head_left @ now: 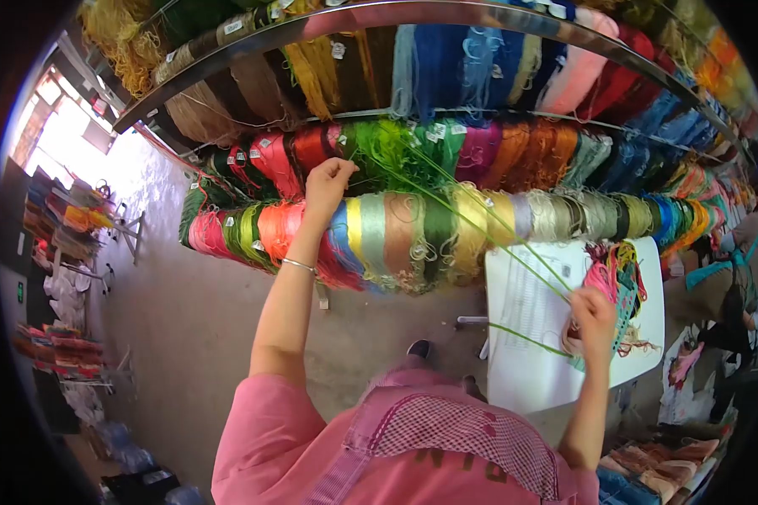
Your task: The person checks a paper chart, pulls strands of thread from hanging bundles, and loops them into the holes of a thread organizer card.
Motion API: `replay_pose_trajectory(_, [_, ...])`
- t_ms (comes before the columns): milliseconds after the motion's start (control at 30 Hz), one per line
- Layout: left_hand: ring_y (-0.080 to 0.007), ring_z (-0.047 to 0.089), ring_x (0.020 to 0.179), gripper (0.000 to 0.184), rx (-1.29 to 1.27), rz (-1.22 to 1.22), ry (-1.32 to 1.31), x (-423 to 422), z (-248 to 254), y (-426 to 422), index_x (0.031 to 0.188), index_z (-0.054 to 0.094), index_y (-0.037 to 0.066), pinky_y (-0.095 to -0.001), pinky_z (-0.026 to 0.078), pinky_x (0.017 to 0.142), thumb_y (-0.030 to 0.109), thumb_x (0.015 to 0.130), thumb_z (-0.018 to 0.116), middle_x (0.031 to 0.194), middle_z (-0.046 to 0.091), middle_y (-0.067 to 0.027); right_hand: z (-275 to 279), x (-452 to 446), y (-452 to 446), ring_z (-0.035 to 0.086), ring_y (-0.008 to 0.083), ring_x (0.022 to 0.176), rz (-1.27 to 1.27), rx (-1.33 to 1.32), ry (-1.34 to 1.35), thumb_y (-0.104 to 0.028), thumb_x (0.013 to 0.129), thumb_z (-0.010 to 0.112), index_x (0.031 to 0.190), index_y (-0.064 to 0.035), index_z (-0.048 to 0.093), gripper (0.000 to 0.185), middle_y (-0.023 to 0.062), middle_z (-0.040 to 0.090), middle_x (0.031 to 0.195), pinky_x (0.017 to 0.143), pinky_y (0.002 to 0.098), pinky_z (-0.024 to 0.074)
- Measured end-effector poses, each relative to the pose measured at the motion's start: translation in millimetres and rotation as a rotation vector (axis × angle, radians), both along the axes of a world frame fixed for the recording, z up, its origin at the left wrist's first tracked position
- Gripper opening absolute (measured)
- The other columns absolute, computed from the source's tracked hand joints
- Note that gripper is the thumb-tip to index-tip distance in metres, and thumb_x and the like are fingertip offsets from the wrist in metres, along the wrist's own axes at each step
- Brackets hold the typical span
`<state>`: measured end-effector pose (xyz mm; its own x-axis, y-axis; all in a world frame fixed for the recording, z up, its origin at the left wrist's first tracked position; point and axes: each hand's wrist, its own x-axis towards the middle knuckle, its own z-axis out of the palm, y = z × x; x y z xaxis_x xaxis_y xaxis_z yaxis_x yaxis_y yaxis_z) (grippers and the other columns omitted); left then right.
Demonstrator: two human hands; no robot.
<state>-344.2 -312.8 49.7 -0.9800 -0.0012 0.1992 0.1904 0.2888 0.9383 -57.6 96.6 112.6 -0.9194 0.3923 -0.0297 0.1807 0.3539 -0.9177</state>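
the right hand point(594, 316), over the white board point(514, 370) at right, grasps green thread point(524, 337) that runs far and left to the hanging green skeins point(379, 143); the left hand point(330, 185), near red skeins point(307, 145) at left, has its fingers pinched, whether on anything i cannot tell

Window point(50, 89) at left blown out; fisheye edges curved, corners black.
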Motion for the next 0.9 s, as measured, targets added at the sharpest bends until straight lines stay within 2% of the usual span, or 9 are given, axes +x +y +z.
replay_pose_trajectory(67, [-0.0052,0.05,0.056,0.019,-0.097,-0.016,0.0,-2,-2,2,0.084,0.071,0.003,-0.0244,0.038,0.052,0.021,0.09,0.064,0.061,0.057,0.0016,7,58,40,0.041,0.0005,0.064,-0.17,-0.15,0.015,-0.009,0.088,0.067,0.085,-0.0035,0.065,0.007,-0.009,0.051,0.07,0.056,0.0193,0.0308])
replay_pose_trajectory(167, [-0.0143,0.055,0.058,0.018,-0.202,0.133,0.202,13,10,21,0.085,0.072,0.005,-0.0309,0.044,0.058,0.021,0.088,0.065,0.063,0.06,-0.0063,14,120,85,0.035,0.0002,0.061,-0.285,-0.087,0.111,-0.012,0.089,0.065,0.086,-0.0064,0.065,0.006,-0.0105,0.046,0.069,0.053,0.0198,0.0256])
replay_pose_trajectory(267, [-0.0169,0.056,0.059,0.015,-0.532,0.168,0.767,47,32,56,0.087,0.072,0.007,-0.0321,0.045,0.062,0.02,0.089,0.064,0.067,0.059,-0.0095,12,201,168,0.035,-0.0002,0.059,-0.717,-0.085,0.382,-0.015,0.091,0.064,0.096,-0.0072,0.066,0.009,-0.0103,0.045,0.07,0.051,0.0191,0.0238])
replay_pose_trajectory(400, [-0.009,0.049,0.056,0.015,0.535,0.039,0.141,49,40,77,0.089,0.07,0.003,-0.0275,0.04,0.056,0.016,0.09,0.062,0.065,0.055,0.0001,0,363,277,0.038,0.0015,0.057,-1.154,-0.247,0.758,-0.02,0.094,0.063,0.108,-0.0094,0.065,0.018,-0.0091,0.043,0.066,0.049,0.0215,0.0267])
replay_pose_trajectory(433, [-0.0056,0.047,0.056,0.018,0.578,0.113,0.144,38,35,70,0.087,0.071,0.001,-0.0234,0.038,0.054,0.017,0.089,0.063,0.064,0.054,0.0045,8,392,284,0.04,0.0025,0.058,-1.198,-0.367,0.81,-0.022,0.094,0.063,0.111,-0.0105,0.063,0.02,-0.0086,0.044,0.064,0.05,0.0221,0.0287])
replay_pose_trajectory(500, [-0.0082,0.05,0.057,0.021,0.267,0.207,0.091,7,19,58,0.085,0.073,0.002,-0.0256,0.041,0.056,0.023,0.087,0.066,0.063,0.057,0.0011,-1,439,291,0.045,0.0057,0.063,-1.132,-0.427,0.791,-0.025,0.095,0.063,0.12,-0.0067,0.058,0.032,-0.0057,0.049,0.071,0.061,0.0224,0.0396])
replay_pose_trajectory(600, [-0.0123,0.056,0.059,0.027,0.01,0.359,0.076,-34,-11,61,0.083,0.074,0.004,-0.0301,0.045,0.06,0.031,0.082,0.07,0.065,0.063,-0.0038,-9,407,244,0.048,0.007,0.067,-1.042,-0.484,0.697,-0.021,0.096,0.06,0.123,-0.0065,0.057,0.03,-0.0036,0.051,0.079,0.066,0.0225,0.043])
replay_pose_trajectory(733, [-0.017,0.061,0.064,0.032,-0.247,0.532,0.003,-45,-4,77,0.084,0.074,0.006,-0.0353,0.047,0.066,0.038,0.079,0.072,0.071,0.068,-0.0082,-50,373,219,0.046,0.0069,0.066,-0.762,-0.836,0.637,-0.018,0.098,0.056,0.121,-0.0069,0.057,0.025,-0.0047,0.051,0.079,0.065,0.0232,0.0404])
replay_pose_trajectory(900, [-0.0153,0.062,0.065,0.028,-0.068,0.38,0.026,-58,-23,57,0.08,0.072,0.003,-0.0323,0.046,0.062,0.031,0.081,0.072,0.072,0.068,-0.006,-29,308,174,0.041,0.006,0.063,-0.73,-0.938,0.584,-0.018,0.1,0.052,0.119,-0.0069,0.056,0.022,-0.0051,0.046,0.075,0.062,0.0225,0.0366])
